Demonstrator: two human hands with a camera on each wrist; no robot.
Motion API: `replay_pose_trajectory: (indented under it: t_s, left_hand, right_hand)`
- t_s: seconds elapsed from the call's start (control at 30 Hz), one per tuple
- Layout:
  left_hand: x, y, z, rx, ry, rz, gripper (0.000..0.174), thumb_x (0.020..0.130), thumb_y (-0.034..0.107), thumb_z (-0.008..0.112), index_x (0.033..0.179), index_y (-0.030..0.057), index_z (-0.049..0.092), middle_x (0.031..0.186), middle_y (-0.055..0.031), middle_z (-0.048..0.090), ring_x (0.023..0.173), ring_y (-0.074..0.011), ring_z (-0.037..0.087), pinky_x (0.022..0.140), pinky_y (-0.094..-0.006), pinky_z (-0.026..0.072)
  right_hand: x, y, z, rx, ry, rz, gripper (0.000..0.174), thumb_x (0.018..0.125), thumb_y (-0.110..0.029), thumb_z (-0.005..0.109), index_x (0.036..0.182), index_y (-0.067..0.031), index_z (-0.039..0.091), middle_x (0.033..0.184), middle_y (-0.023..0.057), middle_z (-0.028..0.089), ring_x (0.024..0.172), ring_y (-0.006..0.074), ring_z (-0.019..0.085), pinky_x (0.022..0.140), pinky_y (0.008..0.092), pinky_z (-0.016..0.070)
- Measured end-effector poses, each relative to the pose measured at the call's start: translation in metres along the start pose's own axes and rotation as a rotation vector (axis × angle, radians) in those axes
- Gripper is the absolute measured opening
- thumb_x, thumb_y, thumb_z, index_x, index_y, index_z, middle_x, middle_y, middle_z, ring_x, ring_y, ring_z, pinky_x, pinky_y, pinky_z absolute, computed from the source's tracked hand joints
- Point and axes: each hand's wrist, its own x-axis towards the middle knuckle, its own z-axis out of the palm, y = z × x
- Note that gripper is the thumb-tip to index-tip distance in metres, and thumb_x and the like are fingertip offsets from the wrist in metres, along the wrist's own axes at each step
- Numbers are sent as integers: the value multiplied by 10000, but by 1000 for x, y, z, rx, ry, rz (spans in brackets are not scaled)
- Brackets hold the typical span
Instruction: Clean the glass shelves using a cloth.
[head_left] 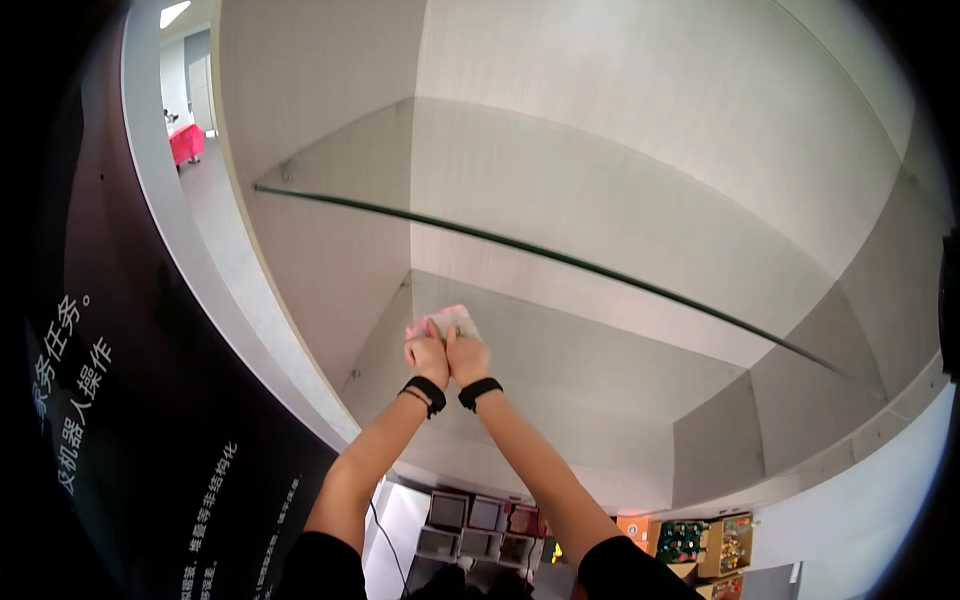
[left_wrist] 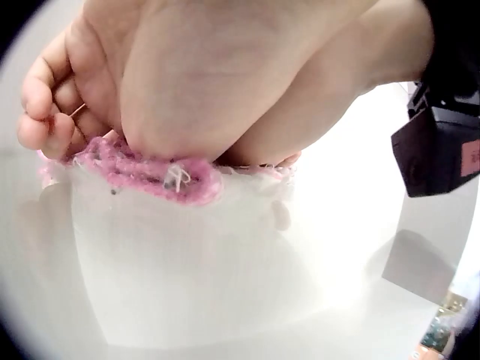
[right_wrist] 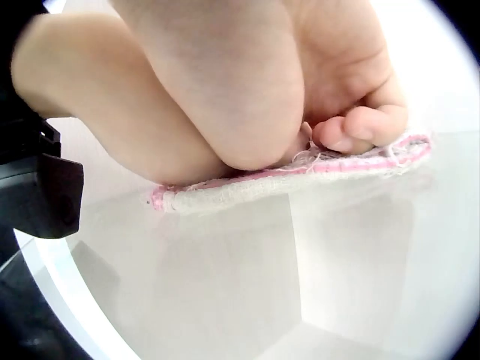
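Observation:
A white cloth with a pink border (head_left: 463,320) lies flat on the lower glass shelf (head_left: 590,390), towards its left corner. Side by side on the cloth, wrists nearly touching, are my left hand (head_left: 427,358) and my right hand (head_left: 468,358), both with bent fingers. In the left wrist view the left hand (left_wrist: 187,82) has its heel on the pink edge of the cloth (left_wrist: 154,176), its fingers curled at that edge. The right wrist view shows the right hand (right_wrist: 240,82) with curled fingertips gripping the cloth's frayed edge (right_wrist: 375,161); part of the cloth is hidden beneath the hands.
Above the hands, the dark front edge of an upper glass shelf (head_left: 520,243) crosses the cabinet. A pale side panel (head_left: 320,270) stands at the left, beside a black board with white writing (head_left: 180,430). Boxes of small items (head_left: 700,545) are low down at the right.

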Motion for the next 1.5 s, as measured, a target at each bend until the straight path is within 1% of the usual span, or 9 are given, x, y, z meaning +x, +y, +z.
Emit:
replay_pose_trajectory:
  t_s: [0.13,0.3,0.47,0.57,0.7,1.2,1.3,1.4,1.5]
  left_hand:
    - [-31,2,-7,132,30,50,762,570,312,538,1159,11,160,662,-37,529,387,-128,450,294,-263,272]
    - [-48,-4,-31,95,-43,236,680,583,331,525,1142,103,213,1153,-90,299,464,-173,488,299,-284,303]
    - [-24,-4,-31,25,55,200,655,597,300,515,1143,104,211,1061,-80,400,442,-178,480,301,-287,300]
    - [-7,3,-34,62,-55,72,645,637,254,475,1167,63,160,618,-39,506,417,-165,459,313,-287,290]
    - [-5,5,-42,148,-78,48,654,646,219,460,1184,75,117,525,-10,457,411,-148,437,330,-283,289]
    - [-95,36,-54,362,-26,167,591,666,270,427,1143,-1,209,641,-57,476,488,-174,445,354,-324,319]
    - [-87,36,-58,317,6,254,552,698,155,403,1176,125,129,1161,-122,272,520,-224,470,351,-345,332]
    - [-72,24,-71,14,-27,293,714,618,335,484,1164,32,138,1196,-109,223,519,-211,482,302,-320,303]
    - [-53,27,-43,-56,83,260,776,565,361,526,1156,19,158,895,-84,466,462,-160,485,273,-288,266]
  right_hand:
    - [-32,8,-7,-91,3,-99,203,694,-157,410,855,-36,388,606,72,543,522,195,544,422,304,420]
    - [-44,13,-21,-132,51,-198,285,662,-160,452,884,2,372,572,55,532,492,169,537,428,268,409]
    - [-13,12,-10,-221,-25,-137,337,655,-179,471,915,1,355,583,43,532,478,151,530,377,272,379]
    - [2,12,-5,-249,-3,-76,349,664,-176,460,948,-7,349,593,23,534,469,131,523,338,284,354]
    - [10,14,-3,-250,-50,-44,361,678,-182,439,983,-17,338,622,25,538,477,146,526,349,293,356]
    - [-94,51,-43,-2,-10,-251,402,644,-212,480,959,-5,339,575,57,525,468,183,526,369,314,397]
    - [-78,53,-28,-19,66,-188,385,652,-207,473,955,-9,342,553,56,522,447,186,521,359,319,389]
    - [-61,47,-32,-159,-33,-71,342,666,-199,455,947,-32,353,565,52,522,440,182,516,332,322,365]
    - [-51,42,-25,-166,-105,39,355,658,-194,471,962,-57,347,595,45,519,464,173,514,312,318,340]
